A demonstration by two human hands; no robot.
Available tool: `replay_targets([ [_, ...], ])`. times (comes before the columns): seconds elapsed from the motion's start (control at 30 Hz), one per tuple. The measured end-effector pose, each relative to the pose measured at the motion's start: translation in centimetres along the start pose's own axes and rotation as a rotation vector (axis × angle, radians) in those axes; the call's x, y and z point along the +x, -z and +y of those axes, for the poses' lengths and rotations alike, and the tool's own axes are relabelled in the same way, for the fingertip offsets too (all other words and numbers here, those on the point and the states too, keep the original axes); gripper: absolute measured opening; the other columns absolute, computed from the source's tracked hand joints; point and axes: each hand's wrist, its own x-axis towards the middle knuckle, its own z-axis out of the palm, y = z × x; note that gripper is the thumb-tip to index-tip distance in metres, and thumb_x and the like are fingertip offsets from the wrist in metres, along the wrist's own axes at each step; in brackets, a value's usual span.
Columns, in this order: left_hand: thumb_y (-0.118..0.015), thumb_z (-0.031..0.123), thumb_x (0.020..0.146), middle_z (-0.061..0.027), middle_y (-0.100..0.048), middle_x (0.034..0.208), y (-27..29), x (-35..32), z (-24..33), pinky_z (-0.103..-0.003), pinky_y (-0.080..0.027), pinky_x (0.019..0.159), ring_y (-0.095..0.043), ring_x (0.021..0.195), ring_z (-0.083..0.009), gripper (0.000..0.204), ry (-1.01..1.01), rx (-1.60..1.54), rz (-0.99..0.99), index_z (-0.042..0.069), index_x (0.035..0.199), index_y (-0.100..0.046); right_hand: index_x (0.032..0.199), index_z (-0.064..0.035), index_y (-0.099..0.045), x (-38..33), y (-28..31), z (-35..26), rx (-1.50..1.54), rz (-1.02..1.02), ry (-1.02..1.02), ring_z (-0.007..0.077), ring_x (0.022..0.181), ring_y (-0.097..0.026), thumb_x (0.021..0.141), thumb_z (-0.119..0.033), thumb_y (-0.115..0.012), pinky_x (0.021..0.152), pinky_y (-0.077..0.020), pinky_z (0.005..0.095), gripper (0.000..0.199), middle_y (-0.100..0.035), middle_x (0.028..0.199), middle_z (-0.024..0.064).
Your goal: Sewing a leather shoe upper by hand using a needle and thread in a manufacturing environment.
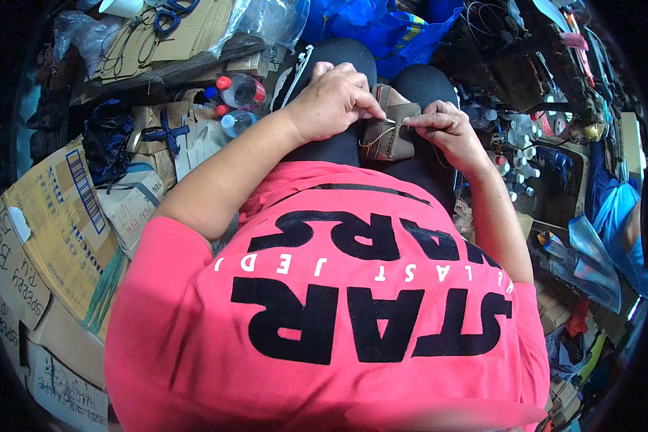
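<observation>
Clutter crowded in on both sides of a brown-and-tan leather shoe piece [403, 149], which rested on the person's lap, by two dark-trousered knees [345, 54]. That spot probably let the thighs steady the soft leather from beneath.

From the left of the shoe piece, the left hand [333, 101] bent inward, thumb and forefinger pinched together on thin pale thread [390, 132]. At the shoe piece's right edge, the right hand [448, 129] had its fingers closed on another stretch of that thread, seemingly to keep it under control. Any needle was too small to make out. Loose thread lay over the leather, where it might snag.

Beyond the shoe piece bulged a shiny blue plastic bag [338, 21]. To its left stood red-capped clear plastic bottles [243, 92], near the left forearm and perhaps in its way; farther left leaned a printed yellow-brown cardboard box [57, 230]. Well right of it clustered white-capped clear plastic bottles [520, 137].
</observation>
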Motion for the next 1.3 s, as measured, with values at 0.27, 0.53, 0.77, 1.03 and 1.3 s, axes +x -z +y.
replay_targets([
  [0.27,-0.069,0.007,0.074,0.0030,-0.056,0.080,-0.4,1.2,-0.1,-0.035,-0.033,0.084,-0.054,0.086,-0.0172,0.020,-0.067,-0.056,0.003,0.024,0.085,-0.074,0.097,-0.0228,-0.075,0.1,0.1,0.0,0.014,-0.001,0.033,0.0159,0.082,-0.052,0.078,-0.008,-0.070,0.080,-0.0398,0.0289,0.025,-0.058,0.078,-0.0019],
  [0.53,-0.070,0.012,0.074,0.0024,-0.054,0.078,0.4,0.0,2.0,-0.035,-0.035,0.081,-0.054,0.084,-0.0179,0.016,-0.068,0.109,0.075,0.021,0.087,-0.074,0.104,-0.0258,-0.073,-0.7,-0.1,-1.3,-0.101,0.041,0.019,0.0165,0.080,-0.049,0.080,-0.013,-0.069,0.083,-0.0306,0.0335,0.027,-0.054,0.072,-0.0018],
  [0.77,-0.072,0.014,0.074,0.0039,-0.059,0.079,-0.8,0.0,1.4,-0.036,-0.034,0.083,-0.054,0.087,-0.0178,0.017,0.009,-0.028,0.057,0.024,0.088,-0.074,0.099,-0.0228,-0.074,-0.8,-0.4,-0.9,-0.070,0.067,0.006,0.0160,0.082,-0.051,0.078,-0.014,-0.072,0.084,-0.0315,0.0347,0.023,-0.059,0.074,-0.0026],
  [1.03,-0.072,0.017,0.074,0.0057,-0.063,0.078,-1.2,-0.9,1.9,-0.037,-0.032,0.085,-0.054,0.087,-0.0164,0.019,0.127,0.116,0.122,0.026,0.090,-0.074,0.094,-0.0147,-0.073,-0.6,-1.4,-1.6,-0.232,0.151,0.035,0.0155,0.076,-0.053,0.074,-0.012,-0.075,0.079,-0.0363,0.0316,0.021,-0.064,0.075,-0.0019],
  [1.3,-0.072,0.021,0.073,0.0048,-0.063,0.075,-2.2,-0.1,3.9,-0.039,-0.032,0.085,-0.056,0.088,-0.0175,0.009,0.313,0.040,0.134,0.018,0.081,-0.068,0.089,-0.0199,-0.073,0.0,-2.6,-1.9,-0.200,0.219,-0.048,0.0155,0.078,-0.053,0.073,-0.027,-0.076,0.082,-0.0277,0.0345,0.018,-0.063,0.072,-0.0025],
])
